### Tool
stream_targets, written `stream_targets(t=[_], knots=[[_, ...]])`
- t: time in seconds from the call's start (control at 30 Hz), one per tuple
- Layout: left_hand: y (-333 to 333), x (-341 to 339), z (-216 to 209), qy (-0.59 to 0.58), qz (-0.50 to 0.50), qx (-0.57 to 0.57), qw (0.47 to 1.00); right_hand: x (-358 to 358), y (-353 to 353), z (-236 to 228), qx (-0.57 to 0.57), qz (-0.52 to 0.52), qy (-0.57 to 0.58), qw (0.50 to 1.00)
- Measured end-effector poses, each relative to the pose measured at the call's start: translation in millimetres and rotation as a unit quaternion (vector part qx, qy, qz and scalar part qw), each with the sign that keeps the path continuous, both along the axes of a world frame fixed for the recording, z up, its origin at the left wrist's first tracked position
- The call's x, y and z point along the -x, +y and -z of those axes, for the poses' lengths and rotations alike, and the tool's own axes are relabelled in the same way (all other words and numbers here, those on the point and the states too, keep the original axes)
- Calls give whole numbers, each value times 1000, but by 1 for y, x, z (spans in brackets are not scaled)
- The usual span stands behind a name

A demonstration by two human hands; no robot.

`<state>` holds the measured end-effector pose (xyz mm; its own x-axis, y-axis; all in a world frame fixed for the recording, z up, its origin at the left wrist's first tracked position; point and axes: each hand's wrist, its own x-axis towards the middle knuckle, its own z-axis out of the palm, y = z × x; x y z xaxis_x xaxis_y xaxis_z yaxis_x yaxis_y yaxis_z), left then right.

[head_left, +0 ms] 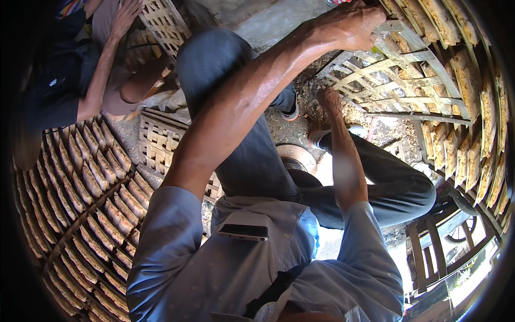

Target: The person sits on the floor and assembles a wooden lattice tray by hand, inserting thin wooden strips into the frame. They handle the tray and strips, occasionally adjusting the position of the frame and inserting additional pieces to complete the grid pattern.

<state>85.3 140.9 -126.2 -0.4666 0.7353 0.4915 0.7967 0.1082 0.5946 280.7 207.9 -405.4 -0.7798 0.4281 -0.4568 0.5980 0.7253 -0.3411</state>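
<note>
A pale woven bamboo lattice tray (397, 80) stands tilted in front of me at the upper right. My left hand (357, 26) reaches across to its upper corner, the fingers curled closed on the edge. At the lower left corner of the same tray, my right hand (328, 100) is closed on the frame. Behind and around the tray are rows of long, tan, rough-edged slabs (466, 70) on a rack. The lattice is bare apart from small bits, and the slabs show through its gaps.
More rows of long pale slabs (80, 214) fill a rack at my left. Another lattice tray (161, 140) leans by my left knee. At the upper left sits another person (64, 80), near a further lattice tray (163, 27). Wooden slats (429, 247) stand at the lower right.
</note>
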Motion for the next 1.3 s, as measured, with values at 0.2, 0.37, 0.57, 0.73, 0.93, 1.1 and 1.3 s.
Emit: stream_targets(t=[0.2,0.37,0.57,0.73,0.93,1.1,1.3], knots=[[20,5,-6,-2,-44,69,997,23,-2,15,14,7,45,999],[4,-8,-21,-24,-66,79,994,36,-6,17,105,-66,-42,991],[-7,-5,-44,-64,-15,182,981,11,12,50,48,-19,-41,998],[-7,-6,-37,-58,-24,142,988,10,7,62,93,-8,36,995],[-5,-8,-34,-18,-50,74,996,12,11,41,62,-23,25,998],[14,-3,-19,31,-51,124,990,5,15,42,162,-75,201,963],[-7,-8,-31,-14,-63,107,992,-18,-17,33,134,30,232,963]])
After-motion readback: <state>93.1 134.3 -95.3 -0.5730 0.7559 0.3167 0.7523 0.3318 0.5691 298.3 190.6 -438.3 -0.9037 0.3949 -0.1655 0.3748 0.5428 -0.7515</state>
